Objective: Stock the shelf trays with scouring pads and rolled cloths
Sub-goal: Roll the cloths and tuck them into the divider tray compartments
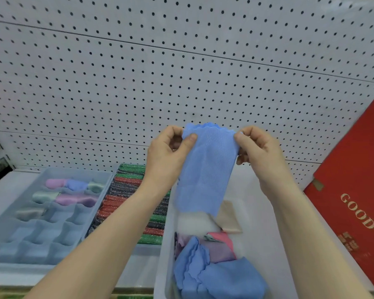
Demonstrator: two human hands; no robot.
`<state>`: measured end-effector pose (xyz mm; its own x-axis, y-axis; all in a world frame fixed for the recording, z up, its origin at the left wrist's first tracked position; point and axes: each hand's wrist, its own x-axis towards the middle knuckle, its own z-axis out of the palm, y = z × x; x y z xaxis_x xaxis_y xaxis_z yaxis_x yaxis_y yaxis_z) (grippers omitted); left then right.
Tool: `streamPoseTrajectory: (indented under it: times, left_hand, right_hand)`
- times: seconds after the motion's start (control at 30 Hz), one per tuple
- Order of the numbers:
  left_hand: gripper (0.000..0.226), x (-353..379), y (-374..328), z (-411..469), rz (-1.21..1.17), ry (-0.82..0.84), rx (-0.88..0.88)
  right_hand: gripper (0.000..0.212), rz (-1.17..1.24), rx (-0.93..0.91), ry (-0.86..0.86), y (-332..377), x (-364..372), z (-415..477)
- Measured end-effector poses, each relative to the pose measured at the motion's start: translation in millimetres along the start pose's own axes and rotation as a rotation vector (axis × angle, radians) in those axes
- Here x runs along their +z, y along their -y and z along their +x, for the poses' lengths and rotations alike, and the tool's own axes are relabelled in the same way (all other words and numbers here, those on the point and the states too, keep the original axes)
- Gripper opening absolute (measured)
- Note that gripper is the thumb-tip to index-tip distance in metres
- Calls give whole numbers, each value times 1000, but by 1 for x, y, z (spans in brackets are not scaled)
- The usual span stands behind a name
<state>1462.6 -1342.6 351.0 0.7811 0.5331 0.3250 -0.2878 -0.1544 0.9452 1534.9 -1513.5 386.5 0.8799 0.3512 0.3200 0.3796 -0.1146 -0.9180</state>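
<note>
A blue cloth [205,169] hangs folded lengthwise in front of the pegboard. My left hand [168,154] pinches its top left corner and my right hand [257,152] pinches its top right corner. Below it stands a white bin [162,266] holding several loose cloths [214,272] in blue, lilac, pink and beige. At the left, a grey-blue divided tray [30,240] holds several rolled cloths [73,192] in its far cells; the near cells hold nothing. Between tray and bin lies a tray of scouring pads [125,190] in green, red and dark rows.
A white pegboard [181,72] forms the back wall of the shelf. A red box [352,190] with gold letters leans at the right. The white shelf edge [13,275] runs along the front left.
</note>
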Motion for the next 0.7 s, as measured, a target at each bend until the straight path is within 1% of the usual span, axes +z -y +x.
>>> streamPoseTrajectory:
  times: [0.07,0.17,0.2,0.23,0.27,0.33,0.37,0.43,0.57,0.67,0.7]
  left_hand:
    - [18,0,-1,0,-18,25,-3]
    - [57,-3,-3,0,46,151,-13]
    - [63,-4,-3,0,73,193,-11]
    - [61,-4,-3,1,86,216,-10]
    - [52,-4,-4,1,88,218,-13]
    - [26,-3,-5,1,86,200,-19]
    - [18,-2,-5,0,88,192,-21]
    - [9,-1,-4,-2,101,168,-13]
    - [12,0,-4,-2,142,118,-3]
    - [24,-1,-6,-1,167,177,-16]
    - [23,-2,-6,0,166,202,-27]
  right_hand:
    - [21,10,-13,22,1,0,-1]
    - [20,62,-26,93,4,-1,-1]
    - [20,73,-25,120,5,-2,-2]
    - [20,77,-22,140,7,-2,-1]
    - [20,77,-14,147,8,-2,-1]
    - [23,73,12,127,8,-2,-1]
    - [23,69,19,112,8,-2,-1]
    - [23,54,14,90,7,-2,-2]
    - [25,42,-13,62,5,2,-3]
    - [24,61,-16,75,4,3,-4]
    - [21,70,-11,84,5,3,-4]
